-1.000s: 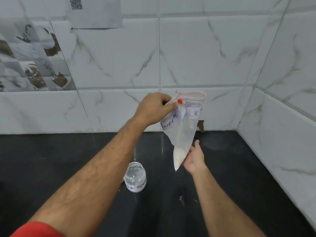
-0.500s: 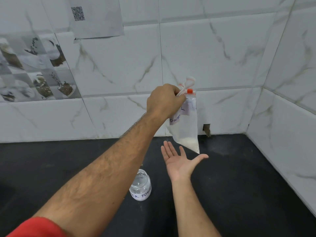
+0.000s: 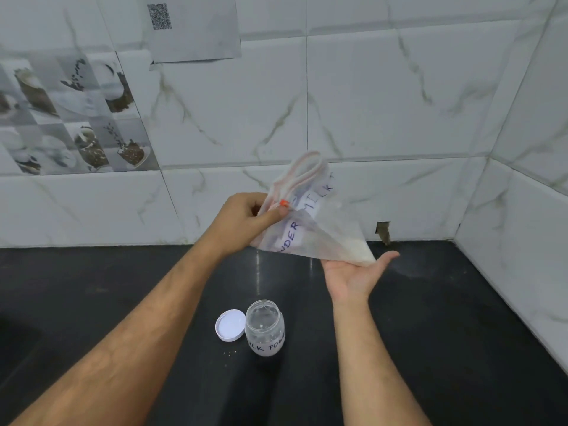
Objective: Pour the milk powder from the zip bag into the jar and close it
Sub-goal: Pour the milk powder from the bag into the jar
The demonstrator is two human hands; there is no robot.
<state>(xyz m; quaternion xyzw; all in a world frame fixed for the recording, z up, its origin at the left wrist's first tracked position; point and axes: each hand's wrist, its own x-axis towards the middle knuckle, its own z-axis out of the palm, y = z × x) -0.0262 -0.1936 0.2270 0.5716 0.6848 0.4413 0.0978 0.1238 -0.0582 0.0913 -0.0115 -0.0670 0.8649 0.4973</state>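
A clear zip bag (image 3: 319, 229) labelled MILK POWDER is in the air above the counter, its mouth open at the top and white powder gathered in its lower right corner. My left hand (image 3: 246, 221) pinches the bag's top edge by the orange slider. Palm up and fingers apart, my right hand (image 3: 353, 276) lies under the powder corner and touches it. Below the hands a small clear jar (image 3: 265, 327) with a handwritten label stands open on the black counter (image 3: 430, 333). Its white lid (image 3: 230, 325) lies flat just left of it.
Marble-look wall tiles rise behind and along the right, forming a corner. A paper sheet with a QR code (image 3: 192, 26) hangs on the back wall. A few powder specks (image 3: 230, 352) lie on the counter in front of the lid.
The bag has swung from hanging straight down to a slant, and its powder corner now rests on my right palm. The view has tilted down, so the lid now shows.
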